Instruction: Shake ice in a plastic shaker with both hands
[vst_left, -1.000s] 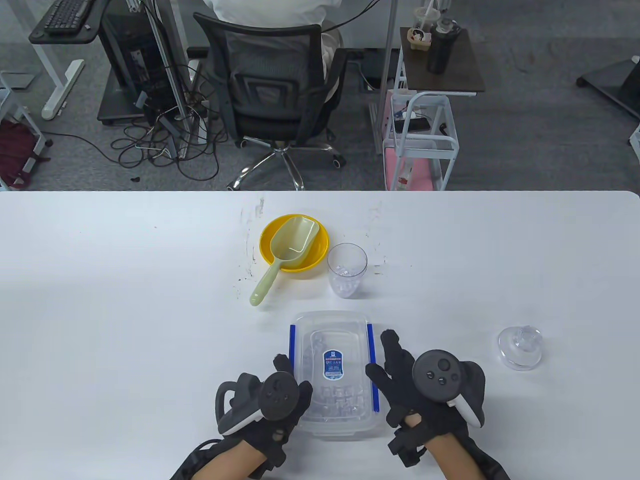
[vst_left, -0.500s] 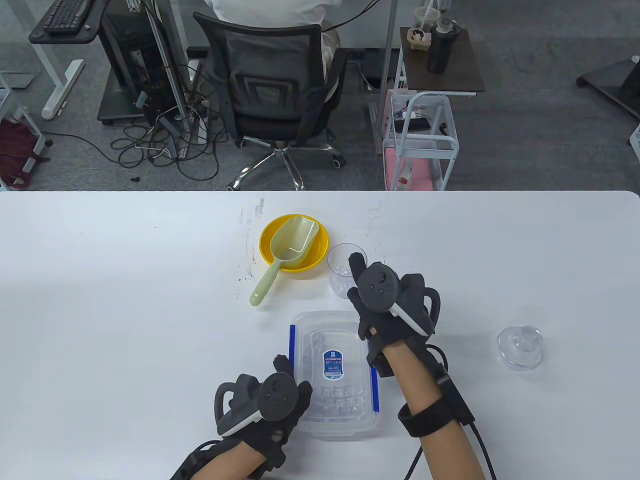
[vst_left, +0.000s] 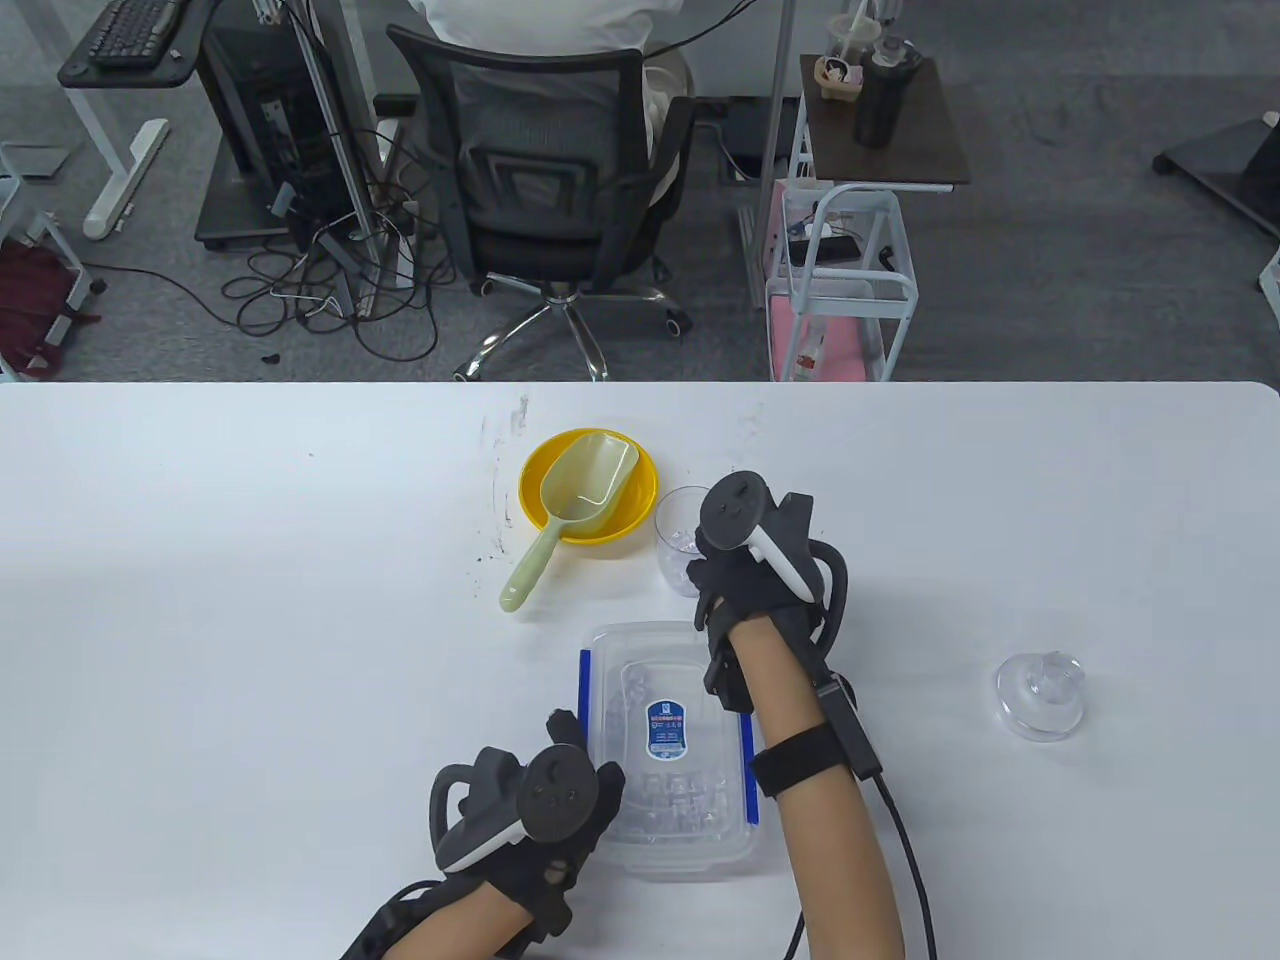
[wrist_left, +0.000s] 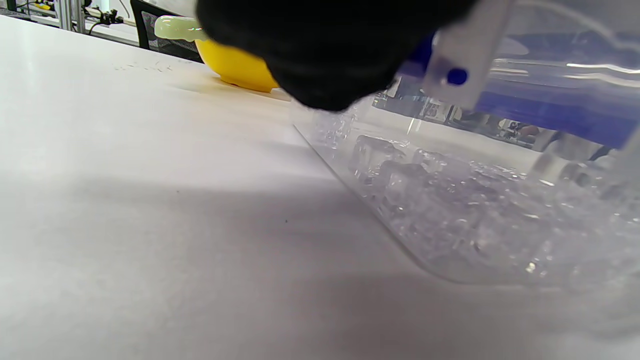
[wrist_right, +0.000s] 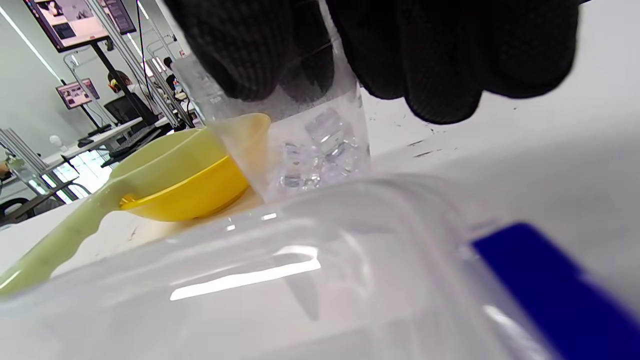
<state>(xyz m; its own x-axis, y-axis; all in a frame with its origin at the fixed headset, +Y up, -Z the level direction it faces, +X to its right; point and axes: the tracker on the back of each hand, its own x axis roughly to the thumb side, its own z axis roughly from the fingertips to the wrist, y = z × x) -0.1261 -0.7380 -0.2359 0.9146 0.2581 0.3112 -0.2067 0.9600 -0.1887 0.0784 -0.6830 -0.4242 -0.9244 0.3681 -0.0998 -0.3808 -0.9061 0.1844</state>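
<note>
The clear plastic shaker cup (vst_left: 675, 530) with ice cubes in its bottom stands upright right of the yellow bowl. My right hand (vst_left: 702, 562) grips it from the right side. In the right wrist view the gloved fingers (wrist_right: 240, 55) and thumb wrap both sides of the cup (wrist_right: 320, 145). The shaker's clear domed lid (vst_left: 1040, 693) lies apart at the right. My left hand (vst_left: 575, 770) holds the near left corner of the lidded ice box (vst_left: 665, 680), thumb on the lid edge. The left wrist view shows a fingertip (wrist_left: 330, 55) on the box wall (wrist_left: 475, 210), with ice inside.
A yellow bowl (vst_left: 535, 500) holds a pale green scoop (vst_left: 575, 490), its handle reaching toward me. The ice box has blue clips along both long sides. Beyond the table's far edge stand an office chair and a white cart.
My right hand left the ice box, moved forward to the shaker cup and closed round it. The left hand stayed on the box.
</note>
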